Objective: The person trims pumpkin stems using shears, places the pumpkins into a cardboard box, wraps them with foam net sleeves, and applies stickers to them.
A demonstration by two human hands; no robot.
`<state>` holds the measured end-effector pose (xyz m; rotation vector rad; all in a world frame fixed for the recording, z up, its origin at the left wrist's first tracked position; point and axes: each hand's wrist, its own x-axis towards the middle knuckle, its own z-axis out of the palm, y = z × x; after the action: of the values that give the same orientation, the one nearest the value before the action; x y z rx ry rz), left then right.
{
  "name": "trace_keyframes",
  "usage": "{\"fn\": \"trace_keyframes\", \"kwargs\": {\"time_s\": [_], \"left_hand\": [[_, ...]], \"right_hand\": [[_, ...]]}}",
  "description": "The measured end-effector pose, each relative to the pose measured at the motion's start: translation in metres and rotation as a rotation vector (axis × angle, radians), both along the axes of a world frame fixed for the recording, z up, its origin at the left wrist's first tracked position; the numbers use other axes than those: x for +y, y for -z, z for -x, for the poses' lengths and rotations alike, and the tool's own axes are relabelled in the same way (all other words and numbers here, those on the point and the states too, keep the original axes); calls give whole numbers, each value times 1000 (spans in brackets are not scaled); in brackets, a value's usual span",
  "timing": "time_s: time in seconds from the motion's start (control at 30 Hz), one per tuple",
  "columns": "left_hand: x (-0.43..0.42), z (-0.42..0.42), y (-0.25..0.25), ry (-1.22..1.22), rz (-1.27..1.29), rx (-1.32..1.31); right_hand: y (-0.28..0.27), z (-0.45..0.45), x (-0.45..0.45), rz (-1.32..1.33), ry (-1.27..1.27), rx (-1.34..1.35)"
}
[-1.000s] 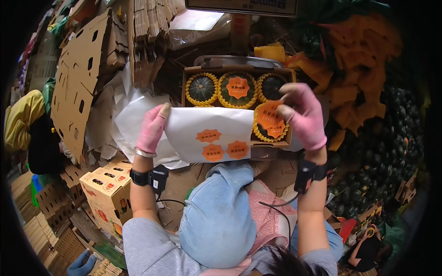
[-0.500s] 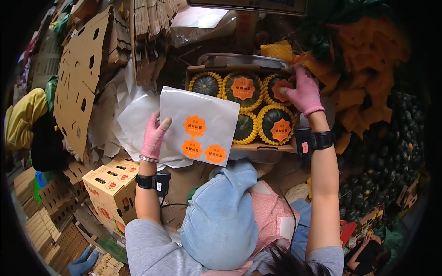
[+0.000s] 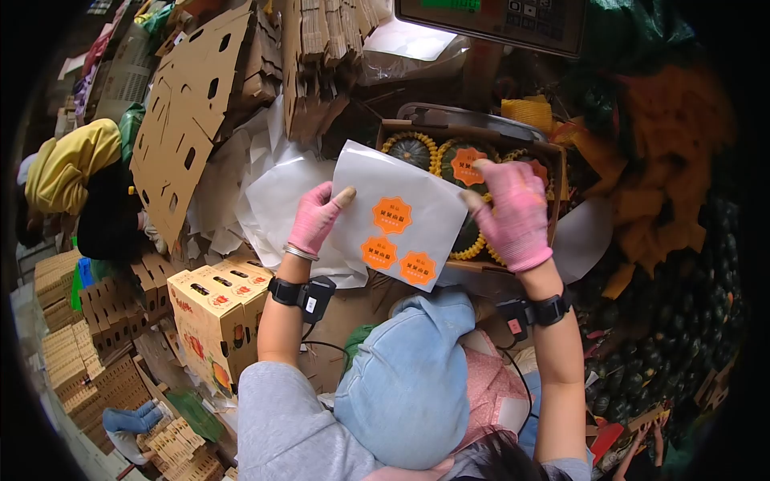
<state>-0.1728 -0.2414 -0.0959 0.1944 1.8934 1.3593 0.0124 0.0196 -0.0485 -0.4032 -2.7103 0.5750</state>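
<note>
In a pink glove, my left hand [image 3: 314,215] pinches the left edge of a white sticker sheet [image 3: 362,178]. Three scalloped orange stickers [image 3: 392,215] remain on its lower part. My right hand [image 3: 513,212], also gloved in pink, is over the cardboard box [image 3: 559,172], thumb and fingers apart, thumb close to the sheet's right edge; whether it touches is unclear. Inside the box sit several dark green squashes [image 3: 411,151] in yellow foam nets. One orange sticker [image 3: 468,165] shows on the top middle squash. The sheet and my right hand hide much of the lower row.
A scale display [image 3: 497,18] stands behind the box. Flattened cardboard [image 3: 188,112] and white paper [image 3: 281,200] lie left, beside a printed carton [image 3: 220,321]. Many loose squashes [image 3: 666,321] are piled right. A person in a yellow top [image 3: 76,167] bends at far left.
My right hand has moved from the top right squash down and left, towards the sheet. My left hand still holds the sheet. The whole view has shifted, with the scene now further right.
</note>
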Motion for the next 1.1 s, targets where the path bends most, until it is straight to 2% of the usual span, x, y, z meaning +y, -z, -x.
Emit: {"fn": "trace_keyframes", "kwargs": {"time_s": [0.03, 0.07, 0.13, 0.17, 0.23, 0.3, 0.33, 0.37, 0.43, 0.5, 0.53, 0.57, 0.63, 0.73, 0.83, 0.87, 0.93, 0.97, 1.03, 1.1], "left_hand": [[2, -1, 0, -19, -38, -47], [6, -1, -2, 5, -98, 168], [12, -7, -16, 51, -221, 595], [20, -14, -41, 0, -233, 431], [18, -11, -59, 98, -251, 703], [19, -12, -79, 91, -299, 698], [22, -11, -86, 81, -327, 790], [22, -9, -91, 108, -350, 798], [21, -2, -101, 167, -407, 811], [25, -7, -107, 104, -470, 758], [27, -10, -108, 79, -467, 771], [29, -11, -108, 60, -461, 780], [30, -12, -107, 29, -469, 738], [27, -17, -103, -35, -468, 701], [22, -18, -92, -77, -514, 700], [21, -24, -96, -56, -509, 710], [29, -32, -101, -76, -510, 786], [27, -33, -103, -48, -478, 730], [21, -33, -108, 5, -413, 624], [23, -40, -109, 26, -393, 673]], "right_hand": [[2, 7, -21, 5, -85, -35], [2, 18, -41, 129, -104, -124], [18, 35, -61, 136, -152, -220], [18, 40, -65, 213, -158, -294], [19, 44, -67, 335, -221, -390], [5, 37, -58, 684, -233, -262], [-7, 33, -52, 849, -234, -194], [-23, 27, -50, 489, -186, 19], [-34, 14, -40, 424, 18, 230], [-30, -4, -33, 1134, 173, 101], [-10, -10, -33, 1167, 81, 184], [-21, -16, -41, 1521, 52, 233], [-8, -27, -53, 1501, -32, 410], [-12, -27, -58, 1126, -87, 578], [-36, -39, -39, 1116, -27, 205], [-44, -35, -42, 1116, 97, 233], [-46, -34, -36, 813, 20, 146], [-45, -36, -35, 664, -14, 102], [-46, -38, -34, 532, -41, -15], [-54, -40, -32, 329, -103, -217]]}}
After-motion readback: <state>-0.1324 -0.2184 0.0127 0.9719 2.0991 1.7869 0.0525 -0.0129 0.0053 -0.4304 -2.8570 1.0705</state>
